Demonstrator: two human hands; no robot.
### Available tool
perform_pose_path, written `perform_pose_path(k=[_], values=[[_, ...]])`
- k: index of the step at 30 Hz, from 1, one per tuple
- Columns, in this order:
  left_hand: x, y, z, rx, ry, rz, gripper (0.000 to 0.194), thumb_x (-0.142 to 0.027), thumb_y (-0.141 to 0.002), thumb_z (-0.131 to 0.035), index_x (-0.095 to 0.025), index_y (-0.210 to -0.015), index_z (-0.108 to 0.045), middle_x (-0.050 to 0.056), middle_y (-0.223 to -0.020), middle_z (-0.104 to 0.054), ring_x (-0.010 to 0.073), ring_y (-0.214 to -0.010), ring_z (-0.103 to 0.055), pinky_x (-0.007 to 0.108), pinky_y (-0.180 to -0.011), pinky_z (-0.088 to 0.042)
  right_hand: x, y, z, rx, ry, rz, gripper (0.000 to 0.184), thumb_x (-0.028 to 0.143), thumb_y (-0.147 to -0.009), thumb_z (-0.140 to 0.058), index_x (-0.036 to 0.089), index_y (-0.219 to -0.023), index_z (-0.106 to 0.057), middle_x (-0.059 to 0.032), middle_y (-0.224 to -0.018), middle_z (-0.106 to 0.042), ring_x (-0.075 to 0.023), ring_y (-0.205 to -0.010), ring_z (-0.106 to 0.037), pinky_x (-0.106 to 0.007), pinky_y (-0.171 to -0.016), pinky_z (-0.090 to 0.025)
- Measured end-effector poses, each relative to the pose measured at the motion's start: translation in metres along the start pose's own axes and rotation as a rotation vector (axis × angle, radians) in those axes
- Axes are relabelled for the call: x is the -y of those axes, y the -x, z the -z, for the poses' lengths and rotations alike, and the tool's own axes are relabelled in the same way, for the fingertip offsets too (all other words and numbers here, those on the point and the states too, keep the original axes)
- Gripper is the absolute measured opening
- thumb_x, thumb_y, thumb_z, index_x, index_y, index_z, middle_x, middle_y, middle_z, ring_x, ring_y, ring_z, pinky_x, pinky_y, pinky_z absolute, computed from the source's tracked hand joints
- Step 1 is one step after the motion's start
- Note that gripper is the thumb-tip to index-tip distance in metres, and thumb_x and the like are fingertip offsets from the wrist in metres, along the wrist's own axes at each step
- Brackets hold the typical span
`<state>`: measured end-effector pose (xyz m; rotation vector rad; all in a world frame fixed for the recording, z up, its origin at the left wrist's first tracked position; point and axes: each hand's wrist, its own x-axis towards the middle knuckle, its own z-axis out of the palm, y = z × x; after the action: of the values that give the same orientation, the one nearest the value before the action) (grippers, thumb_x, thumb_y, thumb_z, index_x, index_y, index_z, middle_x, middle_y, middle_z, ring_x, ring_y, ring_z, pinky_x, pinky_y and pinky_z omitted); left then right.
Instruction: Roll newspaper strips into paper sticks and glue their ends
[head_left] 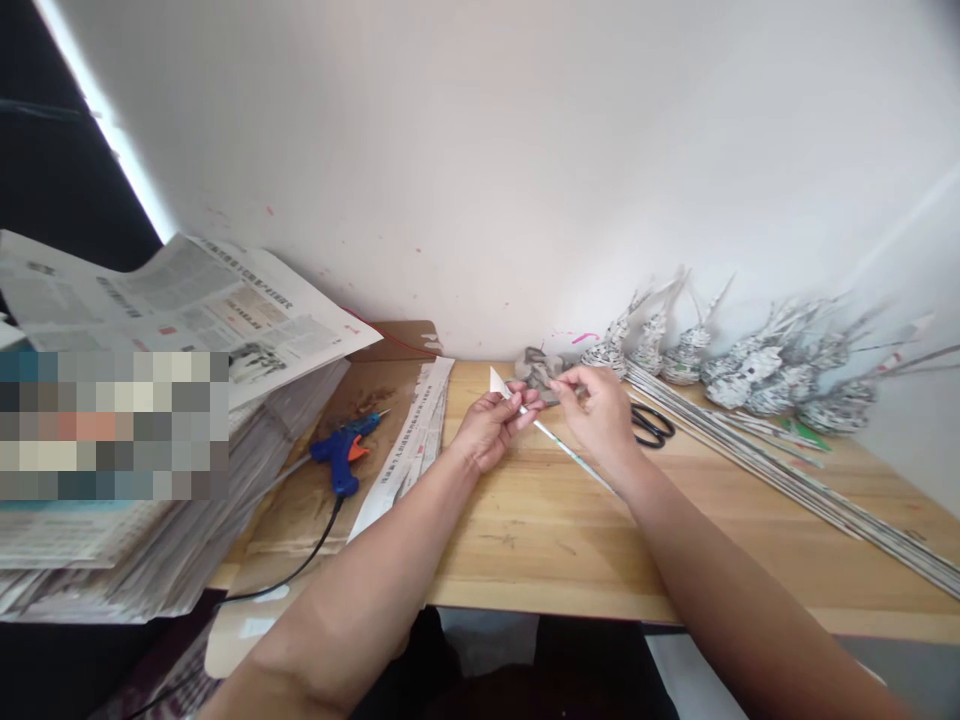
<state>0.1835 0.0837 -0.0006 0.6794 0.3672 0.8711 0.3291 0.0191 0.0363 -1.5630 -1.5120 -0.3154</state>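
My left hand [491, 425] pinches the upper end of a thin rolled newspaper stick [574, 452], where a small loose paper corner [499, 382] sticks up. My right hand [600, 410] is closed just to the right, fingers pressed on a small grey woven paper piece [538, 370] at the stick's top. The stick slants down to the right, passing under my right wrist, above a wooden table [540, 540].
A blue glue gun [345, 452] with a black cord lies at left beside cut newspaper strips [412, 440]. A tall newspaper stack [150, 450] fills the left. Black scissors [651, 425], several long paper sticks [787, 470] and woven paper figures [750, 370] lie at right near the wall.
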Motion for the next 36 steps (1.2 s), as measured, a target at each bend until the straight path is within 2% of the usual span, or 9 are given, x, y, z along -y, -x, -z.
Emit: perform_pose_path(k=[4,7,10,12,14,20,25,30,36], values=[[-0.002,-0.004,0.004,-0.084,0.040,-0.057,0.013,-0.007,-0.079,-0.059,-0.009,-0.092,-0.059,0.011,-0.092,-0.068,0.0191,-0.087,-0.067,0.028,-0.083,-0.054,-0.008,-0.005,0.008,0.003,0.150,-0.006,0.026,0.034,-0.083,-0.052,0.019,-0.063,-0.055,-0.0026,-0.062,-0.058,-0.0172,-0.067,-0.051,-0.029,-0.065,-0.036],[-0.003,-0.007,0.008,-0.105,0.069,-0.090,0.010,-0.009,-0.080,-0.058,-0.009,-0.090,-0.059,0.012,-0.095,-0.068,0.0195,-0.090,-0.067,0.029,-0.086,-0.052,-0.007,-0.003,0.008,0.067,0.154,0.002,0.038,0.039,-0.085,-0.049,0.019,-0.053,-0.051,-0.0031,-0.056,-0.055,-0.0165,-0.062,-0.052,-0.028,-0.061,-0.036],[-0.003,-0.010,0.011,-0.106,0.094,-0.106,0.007,-0.009,-0.082,-0.056,-0.009,-0.089,-0.059,0.011,-0.095,-0.067,0.0193,-0.091,-0.066,0.030,-0.088,-0.051,-0.001,0.004,0.001,0.224,-0.008,-0.002,0.025,0.040,-0.083,-0.053,0.019,-0.076,-0.063,-0.0042,-0.073,-0.065,-0.0165,-0.069,-0.059,-0.026,-0.060,-0.041],[-0.004,-0.010,0.012,-0.112,0.104,-0.123,0.006,-0.011,-0.083,-0.056,-0.010,-0.088,-0.059,0.010,-0.093,-0.068,0.0191,-0.091,-0.066,0.031,-0.089,-0.051,0.004,0.009,-0.004,0.334,-0.102,0.009,0.024,0.038,-0.081,-0.056,0.021,-0.097,-0.062,-0.0043,-0.088,-0.068,-0.0168,-0.077,-0.062,-0.026,-0.063,-0.045],[-0.004,-0.010,0.011,-0.113,0.104,-0.136,0.006,-0.012,-0.083,-0.056,-0.010,-0.087,-0.059,0.010,-0.092,-0.068,0.0187,-0.090,-0.067,0.032,-0.089,-0.050,0.008,0.013,-0.008,0.378,-0.116,0.038,0.025,0.036,-0.081,-0.056,0.022,-0.102,-0.061,-0.0046,-0.091,-0.068,-0.0175,-0.080,-0.063,-0.028,-0.066,-0.047],[-0.003,-0.009,0.008,-0.119,0.075,-0.117,0.007,-0.011,-0.080,-0.060,-0.011,-0.087,-0.059,0.009,-0.091,-0.068,0.0177,-0.085,-0.067,0.033,-0.087,-0.051,0.013,0.015,-0.011,0.345,-0.147,0.013,0.022,0.035,-0.082,-0.055,0.021,-0.098,-0.061,-0.0062,-0.098,-0.066,-0.0156,-0.071,-0.063,-0.029,-0.065,-0.049],[-0.002,-0.009,0.010,-0.120,0.098,-0.138,0.008,-0.012,-0.077,-0.063,-0.011,-0.084,-0.059,0.008,-0.089,-0.068,0.0181,-0.085,-0.068,0.032,-0.087,-0.051,0.016,0.016,-0.011,0.381,-0.114,0.009,0.020,0.034,-0.079,-0.059,0.020,-0.093,-0.062,-0.0044,-0.084,-0.069,-0.0160,-0.069,-0.063,-0.026,-0.062,-0.046],[-0.003,-0.008,0.008,-0.121,0.106,-0.121,0.009,-0.013,-0.077,-0.064,-0.011,-0.084,-0.061,0.008,-0.087,-0.068,0.0191,-0.089,-0.067,0.033,-0.091,-0.049,0.017,0.016,-0.009,0.401,-0.034,0.003,0.022,0.034,-0.085,-0.048,0.021,-0.089,-0.065,-0.0020,-0.070,-0.068,-0.0127,-0.050,-0.055,-0.025,-0.051,-0.037],[-0.006,-0.009,0.007,-0.165,0.143,-0.123,0.009,-0.020,-0.082,-0.059,-0.011,-0.083,-0.059,0.009,-0.084,-0.068,0.0206,-0.095,-0.065,0.034,-0.091,-0.049,0.015,0.015,-0.009,0.399,0.038,0.061,0.025,0.035,-0.086,-0.046,0.020,-0.091,-0.065,-0.0047,-0.074,-0.069,-0.0147,-0.054,-0.056,-0.025,-0.054,-0.035]])
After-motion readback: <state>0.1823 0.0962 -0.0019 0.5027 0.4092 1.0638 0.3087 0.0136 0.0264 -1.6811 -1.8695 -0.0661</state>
